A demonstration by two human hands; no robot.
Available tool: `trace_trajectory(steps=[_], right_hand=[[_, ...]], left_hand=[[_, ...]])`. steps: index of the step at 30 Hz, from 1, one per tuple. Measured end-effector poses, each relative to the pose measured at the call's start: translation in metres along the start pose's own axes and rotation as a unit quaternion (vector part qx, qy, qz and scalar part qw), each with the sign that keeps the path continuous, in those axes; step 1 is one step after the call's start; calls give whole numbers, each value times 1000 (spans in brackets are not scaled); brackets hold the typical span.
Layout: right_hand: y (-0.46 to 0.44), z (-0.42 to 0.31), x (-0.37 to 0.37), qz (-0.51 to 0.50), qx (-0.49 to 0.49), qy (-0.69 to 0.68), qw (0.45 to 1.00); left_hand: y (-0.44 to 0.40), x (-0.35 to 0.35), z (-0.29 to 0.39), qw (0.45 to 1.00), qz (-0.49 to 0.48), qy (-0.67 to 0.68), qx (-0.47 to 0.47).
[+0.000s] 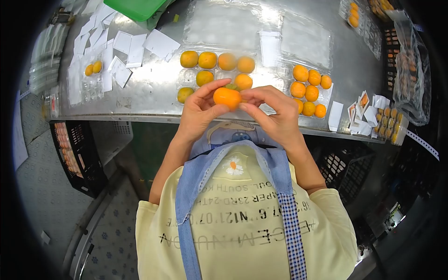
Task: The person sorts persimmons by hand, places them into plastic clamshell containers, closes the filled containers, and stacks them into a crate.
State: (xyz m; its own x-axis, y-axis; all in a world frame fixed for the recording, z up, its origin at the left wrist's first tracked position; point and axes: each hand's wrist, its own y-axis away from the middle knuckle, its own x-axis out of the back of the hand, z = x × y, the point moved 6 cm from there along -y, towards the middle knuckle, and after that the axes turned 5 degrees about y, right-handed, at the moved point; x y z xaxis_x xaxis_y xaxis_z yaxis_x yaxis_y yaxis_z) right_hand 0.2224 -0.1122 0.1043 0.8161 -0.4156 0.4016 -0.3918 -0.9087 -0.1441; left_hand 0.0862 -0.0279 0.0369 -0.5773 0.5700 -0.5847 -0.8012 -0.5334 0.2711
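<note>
My left hand (pixel 200 109) grips an orange mandarin (pixel 227 98) between thumb and fingers, just above the table's near edge. At the fruit's right side, my right hand (pixel 270 107) pinches with thumb and forefinger against it; whether something small sits between these fingertips I cannot tell. A greenish patch shows at the fruit's top. Behind my hands lies an open clear plastic tray (pixel 187 77) with several mandarins (pixel 207 59) in its cups, some cups bare. To the right, another clear tray (pixel 284 71) holds several more mandarins (pixel 311 93).
White cards (pixel 135 49) lie scattered at left, beside a small clear tray with two mandarins (pixel 97 66). A green container (pixel 135 8) stands at the back. Printed cards (pixel 361 105) and a filled pack (pixel 389 123) are at the right edge. Black crates (pixel 74 156) stand below.
</note>
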Motion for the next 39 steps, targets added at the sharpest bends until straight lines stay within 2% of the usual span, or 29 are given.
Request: trace_trajectory(steps=[7, 16, 19, 25, 31, 39], right_hand=[[-5, -7, -1, 24, 68, 64, 995], [-4, -9, -6, 30, 107, 138, 984], [-4, -6, -5, 28, 93, 139, 986], [-5, 14, -7, -48, -45, 50, 997], [-5, 25, -8, -57, -132, -30, 989], [-1, 42, -13, -73, -201, -101, 972]], left_hand=[[4, -7, 16, 998, 13, -50, -24], [2, -6, 18, 993, 48, -106, -18], [0, -6, 16, 992, 58, -111, -15], [-2, -1, 5, 994, 51, -78, 58], [-3, 6, -7, 994, 42, -43, 91], [-8, 7, -15, 994, 32, -14, 100]])
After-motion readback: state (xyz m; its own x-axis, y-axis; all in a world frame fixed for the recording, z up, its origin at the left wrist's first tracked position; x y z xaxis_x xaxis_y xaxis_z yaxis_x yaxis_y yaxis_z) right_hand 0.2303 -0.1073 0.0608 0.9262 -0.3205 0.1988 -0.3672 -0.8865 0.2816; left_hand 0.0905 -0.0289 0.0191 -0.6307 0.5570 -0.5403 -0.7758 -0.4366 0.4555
